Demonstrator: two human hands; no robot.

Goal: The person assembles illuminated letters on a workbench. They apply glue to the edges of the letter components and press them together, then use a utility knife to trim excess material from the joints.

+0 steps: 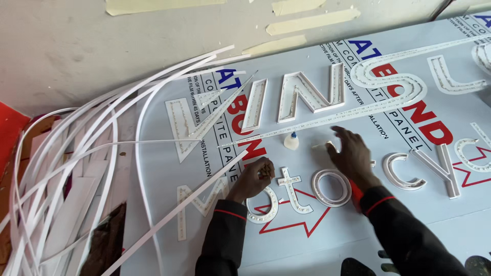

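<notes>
The left hand (254, 179) is closed around a small bunch of tiny pieces beside the white raised letter shells (291, 190) near the panel's lower edge. The right hand (350, 153) is spread open, empty, near the small white glue bottle (291, 141), which could be toppled by a careless sweep.

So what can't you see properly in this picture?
Head view only:
- Small thing in the left hand: curled fingers hide it.
- Right hand: blurred, so its grip is unclear.
- Raised white plastic letters: right-hand ones cut off by the frame edge.
- Small white glue bottle: too small for detail.
</notes>
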